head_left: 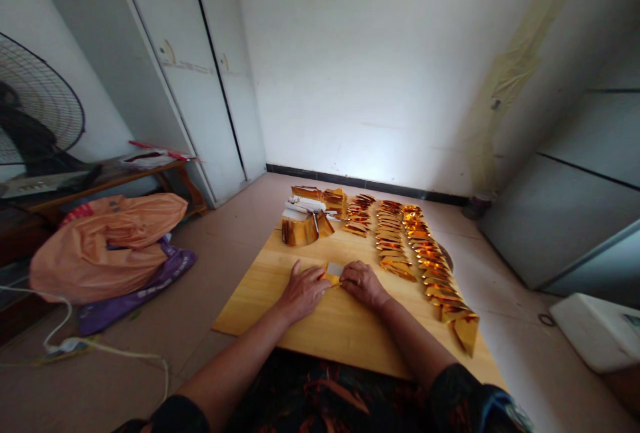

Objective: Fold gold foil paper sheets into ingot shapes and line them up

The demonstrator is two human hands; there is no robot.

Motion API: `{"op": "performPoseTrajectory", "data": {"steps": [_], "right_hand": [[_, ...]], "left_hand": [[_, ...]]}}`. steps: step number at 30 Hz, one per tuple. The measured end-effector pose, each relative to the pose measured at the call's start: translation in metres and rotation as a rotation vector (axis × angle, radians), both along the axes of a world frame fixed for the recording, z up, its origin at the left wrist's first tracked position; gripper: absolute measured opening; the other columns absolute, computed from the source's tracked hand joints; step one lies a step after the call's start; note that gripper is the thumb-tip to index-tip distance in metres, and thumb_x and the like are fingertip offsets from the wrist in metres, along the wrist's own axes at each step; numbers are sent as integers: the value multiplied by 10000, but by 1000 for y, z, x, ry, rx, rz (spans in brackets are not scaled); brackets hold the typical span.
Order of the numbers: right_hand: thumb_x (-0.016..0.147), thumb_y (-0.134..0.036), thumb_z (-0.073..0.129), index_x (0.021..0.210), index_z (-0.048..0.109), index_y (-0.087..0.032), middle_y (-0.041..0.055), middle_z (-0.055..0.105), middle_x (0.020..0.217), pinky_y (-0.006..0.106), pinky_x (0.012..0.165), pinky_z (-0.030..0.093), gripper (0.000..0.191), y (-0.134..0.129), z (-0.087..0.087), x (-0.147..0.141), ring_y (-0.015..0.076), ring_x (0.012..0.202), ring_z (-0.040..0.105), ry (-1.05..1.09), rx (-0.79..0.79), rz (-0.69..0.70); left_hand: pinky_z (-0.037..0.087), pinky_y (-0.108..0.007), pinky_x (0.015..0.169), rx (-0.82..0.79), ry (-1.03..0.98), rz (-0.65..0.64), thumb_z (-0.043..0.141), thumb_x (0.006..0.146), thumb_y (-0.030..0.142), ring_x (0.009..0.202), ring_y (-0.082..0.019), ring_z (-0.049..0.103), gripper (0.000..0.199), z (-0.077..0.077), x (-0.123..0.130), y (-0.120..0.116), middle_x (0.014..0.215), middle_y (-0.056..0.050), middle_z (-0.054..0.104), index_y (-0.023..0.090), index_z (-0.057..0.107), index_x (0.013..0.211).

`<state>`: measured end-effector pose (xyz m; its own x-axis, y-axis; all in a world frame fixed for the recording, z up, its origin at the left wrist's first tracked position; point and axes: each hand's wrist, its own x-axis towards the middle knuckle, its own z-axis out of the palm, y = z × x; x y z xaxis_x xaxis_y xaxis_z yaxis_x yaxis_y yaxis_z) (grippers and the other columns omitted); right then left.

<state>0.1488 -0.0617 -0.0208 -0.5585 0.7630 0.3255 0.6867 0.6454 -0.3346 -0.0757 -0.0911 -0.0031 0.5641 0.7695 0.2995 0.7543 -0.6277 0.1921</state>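
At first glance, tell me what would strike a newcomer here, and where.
The shiny rows of folded gold pieces would likely stand out first, on the right side of the wooden table. Near its middle, the left hand and right hand have their fingers on a small gold piece. Left of the table sits a large orange bundle.

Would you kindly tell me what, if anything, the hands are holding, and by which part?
A piece of gold foil paper, held at its left edge by the left hand and right edge by the right hand.
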Motion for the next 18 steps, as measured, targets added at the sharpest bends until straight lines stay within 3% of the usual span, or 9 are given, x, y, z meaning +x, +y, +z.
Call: {"op": "performPoseTrajectory", "data": {"steps": [6, 12, 18], "right_hand": [[870, -261, 572, 845, 665, -206, 25, 633, 869, 262, 751, 377, 111, 6, 5, -2, 146, 846, 544, -6, -58, -18], [816, -284, 627, 760, 651, -179, 18, 616, 800, 237, 688, 371, 122, 8, 16, -15, 136, 772, 539, -48, -152, -211], [795, -284, 624, 761, 657, -191, 27, 633, 850, 244, 668, 346, 104, 9, 17, -24, 150, 796, 548, -139, -212, -353]], "left_hand": [[105, -573, 1099, -14, 59, -26, 487, 853, 166, 1159, -189, 499, 266, -1, -4, 0, 1235, 1, 576, 333, 610, 1020], [134, -611, 1073, -26, 72, -23, 469, 867, 164, 1201, -208, 466, 223, -2, -2, 1, 1253, -25, 561, 296, 609, 980], [157, -603, 1074, -33, 57, -8, 475, 866, 166, 1197, -213, 474, 213, -2, -1, 0, 1265, -17, 552, 292, 621, 957]]}}
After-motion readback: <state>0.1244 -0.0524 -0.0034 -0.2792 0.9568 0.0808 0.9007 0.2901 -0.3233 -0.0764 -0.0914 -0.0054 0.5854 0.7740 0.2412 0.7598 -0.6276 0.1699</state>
